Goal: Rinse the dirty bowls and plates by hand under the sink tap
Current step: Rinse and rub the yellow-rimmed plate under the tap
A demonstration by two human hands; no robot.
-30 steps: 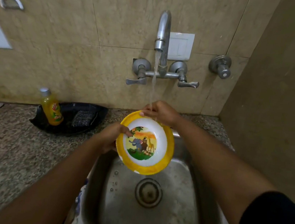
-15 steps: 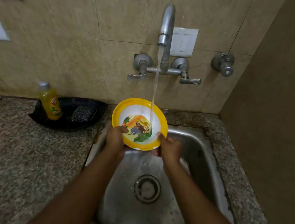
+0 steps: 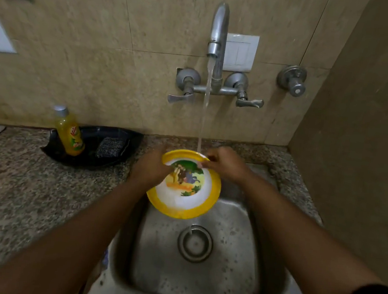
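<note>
A yellow-rimmed white bowl [image 3: 183, 194] with a cartoon animal picture is held tilted towards me over the steel sink [image 3: 197, 269]. My left hand [image 3: 150, 168] grips its left rim, thumb inside. My right hand [image 3: 225, 164] pinches the far rim at the top. Water runs from the wall tap [image 3: 218, 35] and strikes the far rim near my right fingers. The picture now sits upside down.
A yellow dish-soap bottle [image 3: 69, 131] and a scrub pad [image 3: 111, 147] sit in a black tray [image 3: 93, 159] on the granite counter, left of the sink. The drain [image 3: 195, 243] lies below the bowl. A wall stands close on the right.
The bowl has been turned round in my hands, so the picture is upside down. My right hand shifted from the near rim to the far rim; the bowl sits lower.
</note>
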